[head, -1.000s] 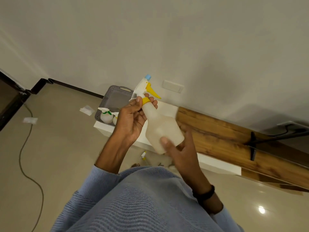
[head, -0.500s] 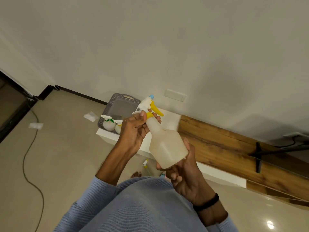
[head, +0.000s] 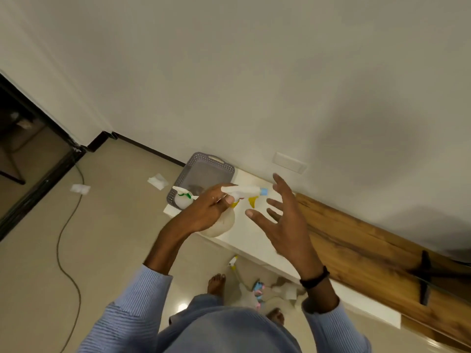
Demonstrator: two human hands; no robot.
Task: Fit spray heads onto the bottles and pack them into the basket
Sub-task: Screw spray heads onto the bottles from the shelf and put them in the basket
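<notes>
My left hand grips a translucent spray bottle by its neck, just under the white spray head with a yellow trigger and a blue nozzle. The bottle hangs above the white shelf, near the grey basket. My right hand is off the bottle, to its right, fingers spread and holding nothing. In the basket's near corner stands a round bottle with a green-trimmed spray head.
The shelf runs along the wall, with a wooden board to its right. On the floor by my feet lie more spray parts. A cable and paper scraps lie on the floor to the left.
My right hand has let go of the bottle's base and opened. My left hand has carried the bottle down toward the shelf beside the basket, the spray head now pointing right.
</notes>
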